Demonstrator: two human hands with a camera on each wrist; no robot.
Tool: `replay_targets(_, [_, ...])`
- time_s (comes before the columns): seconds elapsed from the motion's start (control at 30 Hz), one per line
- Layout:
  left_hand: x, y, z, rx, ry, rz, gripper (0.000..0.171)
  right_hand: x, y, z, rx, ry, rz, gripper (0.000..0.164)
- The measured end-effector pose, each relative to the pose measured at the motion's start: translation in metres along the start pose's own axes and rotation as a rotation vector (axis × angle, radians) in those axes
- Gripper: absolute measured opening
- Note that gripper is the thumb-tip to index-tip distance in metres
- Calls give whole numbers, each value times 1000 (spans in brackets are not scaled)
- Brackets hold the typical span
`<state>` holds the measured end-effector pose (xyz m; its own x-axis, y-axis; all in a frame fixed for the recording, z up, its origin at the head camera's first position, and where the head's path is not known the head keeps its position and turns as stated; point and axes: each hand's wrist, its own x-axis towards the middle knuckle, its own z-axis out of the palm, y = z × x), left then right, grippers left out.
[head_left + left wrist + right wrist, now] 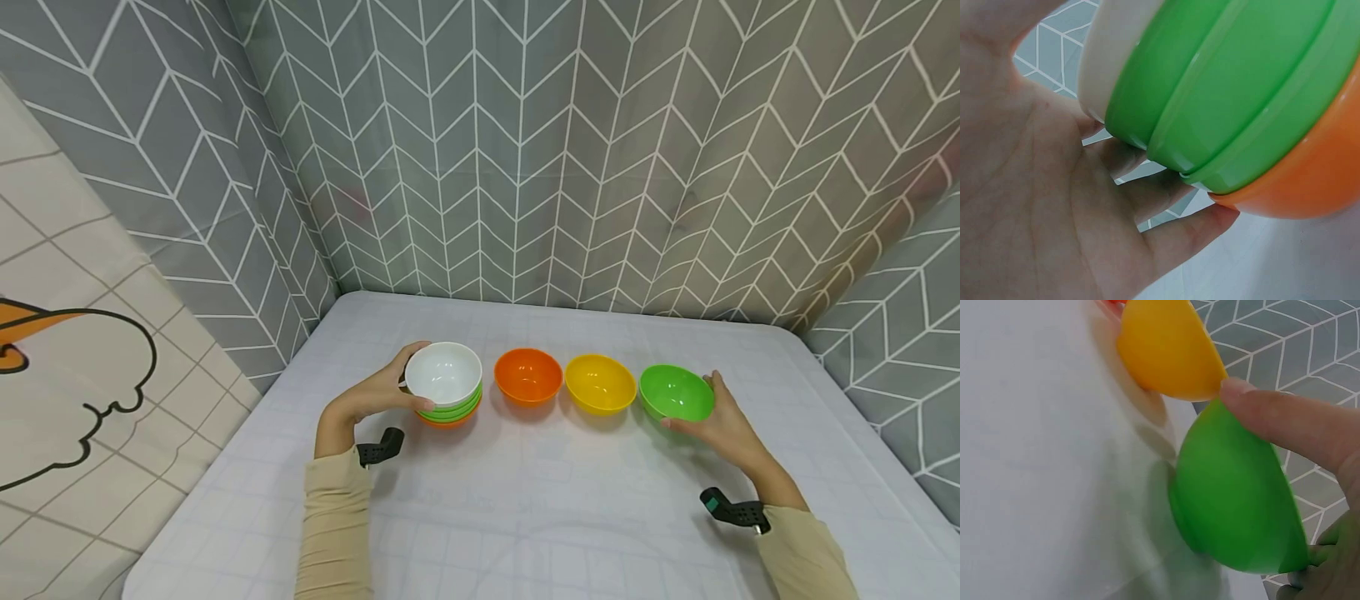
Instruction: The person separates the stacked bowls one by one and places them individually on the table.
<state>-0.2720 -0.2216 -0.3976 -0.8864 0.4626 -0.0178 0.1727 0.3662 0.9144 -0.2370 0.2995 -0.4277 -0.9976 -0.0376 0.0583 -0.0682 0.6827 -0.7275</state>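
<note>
At the left stands a stack of nested bowls: a white bowl (444, 372) on top, green bowls (1210, 94) beneath it and an orange bowl (1310, 175) lowest. My left hand (381, 393) holds this stack from its left side, thumb at the front and fingers spread around the back. On the right, a single green bowl (675, 392) is in my right hand (722, 427), which grips its rim with the thumb in front and fingers behind. The right wrist view shows the thumb (1285, 422) by the rim, close to the yellow bowl (1169, 350).
Between the hands, a separate orange bowl (528, 377) and the yellow bowl stand side by side on the white-covered table (555, 517). A grey curtain (525, 167) with white chevron lines hangs behind the table's far edge.
</note>
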Motion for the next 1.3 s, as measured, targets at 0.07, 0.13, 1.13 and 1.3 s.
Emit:
replay_targets(0.07, [0, 1, 0, 1, 0, -4, 99, 0, -2, -2, -8, -10, 1, 126])
replay_targets(0.13, [-1, 2, 0, 5, 2, -10, 98, 0, -5, -5, -9, -8, 2, 124])
replay_targets(1.13, [1, 0, 3, 41, 7, -30, 108, 43, -153, 86, 97, -167, -363, 112])
replay_targets(1.3, [1, -5, 1, 13, 2, -7, 102, 46, -172, 112, 124, -243, -386, 109])
